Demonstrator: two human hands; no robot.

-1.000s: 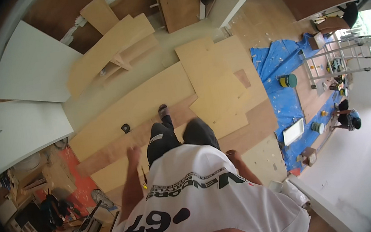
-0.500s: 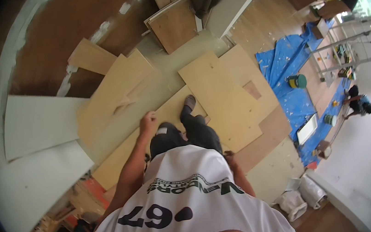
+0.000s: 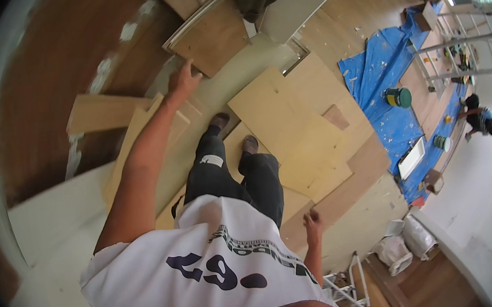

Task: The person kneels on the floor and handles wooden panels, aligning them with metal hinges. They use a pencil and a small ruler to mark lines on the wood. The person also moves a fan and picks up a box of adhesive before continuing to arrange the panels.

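My left hand (image 3: 184, 84) reaches forward at the end of a stretched arm, fingers extended and nothing held. It appears in front of the near edge of a brown wooden panel (image 3: 214, 37), which leans upright in a stack; whether it touches cannot be made out. Low at my right side, my right hand (image 3: 313, 222) has its fingers curled in, with no object showing in it. Beneath and ahead of me, large plywood sheets (image 3: 294, 141) overlap on the floor. My feet are by their left edge.
Left of me, thin boards (image 3: 109, 112) lean by a brown wall. To the right, a blue tarp (image 3: 365, 71) bears a green bucket (image 3: 398, 97) and a white tray (image 3: 412, 158). A metal ladder (image 3: 466, 43) and another person (image 3: 476, 119) are farther right; white sacks (image 3: 393, 253) lie behind.
I have stepped forward, one foot now ahead on the left. My left arm has swung up and forward to the leaning panels. My right hand has come out from beside my body.
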